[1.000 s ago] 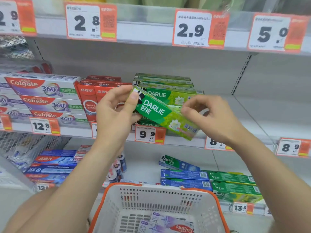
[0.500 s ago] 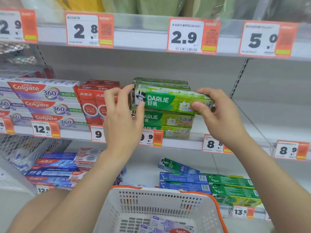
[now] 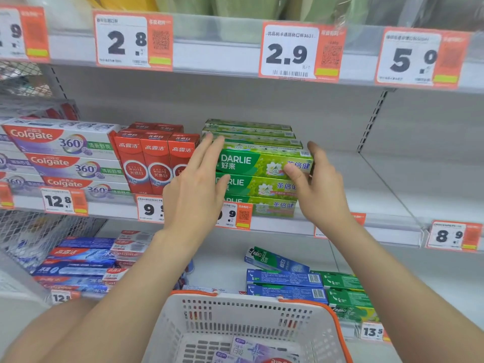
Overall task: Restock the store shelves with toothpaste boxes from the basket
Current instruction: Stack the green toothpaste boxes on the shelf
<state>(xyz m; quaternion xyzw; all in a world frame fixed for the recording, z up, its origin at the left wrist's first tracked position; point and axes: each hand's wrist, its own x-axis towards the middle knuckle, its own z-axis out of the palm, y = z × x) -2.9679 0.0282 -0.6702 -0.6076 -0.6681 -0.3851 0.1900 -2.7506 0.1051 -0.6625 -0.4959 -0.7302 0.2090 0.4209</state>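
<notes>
A green Darlie toothpaste box (image 3: pixel 251 163) lies flat on top of the front stack of matching Darlie boxes (image 3: pixel 262 188) on the middle shelf (image 3: pixel 379 184). My left hand (image 3: pixel 196 189) has straight fingers laid against the stack's left end. My right hand (image 3: pixel 319 189) holds the top box's right end, thumb on its front face and fingers round the end. The white basket (image 3: pixel 262 310) with an orange rim sits below, and purple Colgate boxes (image 3: pixel 256 349) lie in it.
Red toothpaste boxes (image 3: pixel 154 163) stand just left of the Darlie stack, with Colgate 360 boxes (image 3: pixel 60 153) further left. Bare shelf stretches right of the stack. The lower shelf carries blue and green boxes (image 3: pixel 285 281). Price tags line the shelf edges.
The Darlie box went from tilted in the air to level on top of the stack. My left hand has let go and straightened its fingers; the right still holds the right end.
</notes>
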